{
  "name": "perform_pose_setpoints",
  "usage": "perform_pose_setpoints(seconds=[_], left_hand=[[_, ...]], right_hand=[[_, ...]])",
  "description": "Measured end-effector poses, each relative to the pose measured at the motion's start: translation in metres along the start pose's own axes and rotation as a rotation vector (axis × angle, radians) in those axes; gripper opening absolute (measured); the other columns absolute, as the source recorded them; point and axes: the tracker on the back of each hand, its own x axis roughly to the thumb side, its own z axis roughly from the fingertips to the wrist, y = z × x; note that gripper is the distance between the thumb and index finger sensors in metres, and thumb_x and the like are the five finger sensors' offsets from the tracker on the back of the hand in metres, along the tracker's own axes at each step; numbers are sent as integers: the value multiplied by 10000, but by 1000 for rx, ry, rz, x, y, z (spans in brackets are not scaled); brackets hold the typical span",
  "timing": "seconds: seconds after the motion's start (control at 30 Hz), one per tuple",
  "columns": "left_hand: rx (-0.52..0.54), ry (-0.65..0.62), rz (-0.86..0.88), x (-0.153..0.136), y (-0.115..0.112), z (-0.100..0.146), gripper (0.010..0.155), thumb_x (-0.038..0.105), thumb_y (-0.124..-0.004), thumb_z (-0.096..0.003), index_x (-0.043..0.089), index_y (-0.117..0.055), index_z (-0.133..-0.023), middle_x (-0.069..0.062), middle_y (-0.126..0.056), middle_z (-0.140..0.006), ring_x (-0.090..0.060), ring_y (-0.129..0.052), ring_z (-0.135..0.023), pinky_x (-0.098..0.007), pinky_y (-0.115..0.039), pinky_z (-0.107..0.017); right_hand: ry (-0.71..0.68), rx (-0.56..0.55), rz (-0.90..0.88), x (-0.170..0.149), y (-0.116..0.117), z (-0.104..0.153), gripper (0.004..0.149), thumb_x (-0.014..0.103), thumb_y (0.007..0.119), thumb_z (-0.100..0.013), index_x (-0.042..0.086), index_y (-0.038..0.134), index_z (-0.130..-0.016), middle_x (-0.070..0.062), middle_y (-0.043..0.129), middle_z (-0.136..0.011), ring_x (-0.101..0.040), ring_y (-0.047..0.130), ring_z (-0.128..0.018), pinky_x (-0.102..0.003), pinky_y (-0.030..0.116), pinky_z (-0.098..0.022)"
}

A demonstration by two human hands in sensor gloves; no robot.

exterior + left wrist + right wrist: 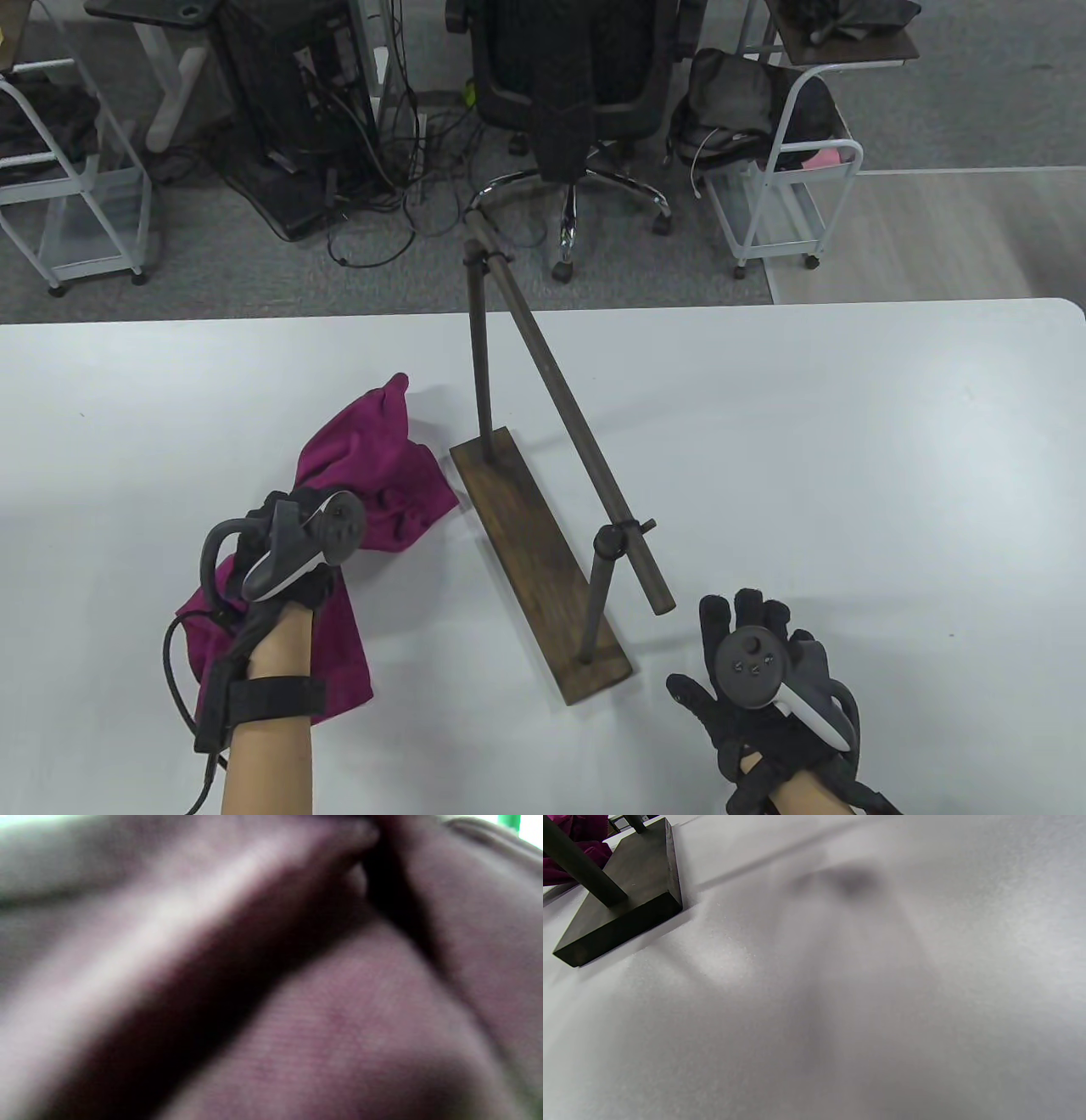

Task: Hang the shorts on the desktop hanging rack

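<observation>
Bright, even light; blurred wrist views

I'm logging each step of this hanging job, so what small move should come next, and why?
Probably the left hand should lift the magenta shorts off the white table, toward the rack's crossbar. That hand is on the crumpled shorts, left of the wooden rack base, and the bar is bare. The right hand lies spread and holds nothing.

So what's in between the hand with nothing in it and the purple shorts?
The wooden hanging rack stands between the right hand and the shorts; the table view shows it.
</observation>
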Motion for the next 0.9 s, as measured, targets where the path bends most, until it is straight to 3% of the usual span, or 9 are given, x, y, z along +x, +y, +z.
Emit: perform_pose_setpoints(seconds=[0.47,0.9], left_hand=[[248,81,16,0,60,34,377,278,-634,-624,288,-632,-1001,-177,-760,-912,-296,-849,-631,-430,-803,-519],[476,168,231,7,104,59,386,290,-682,-617,252,-668,-1001,-202,-815,-857,-258,-919,-545,-356,-872,-407]], right_hand=[[-24,-31,15,3,-3,5,834,653,466,-536,372,-218,-922,-45,-341,-998,-371,-285,-967,-640,-144,-681],[-39,-60,24,3,-4,8,834,652,468,-536,372,-217,-922,-46,-341,-997,-370,-283,-967,-640,-141,-682]])
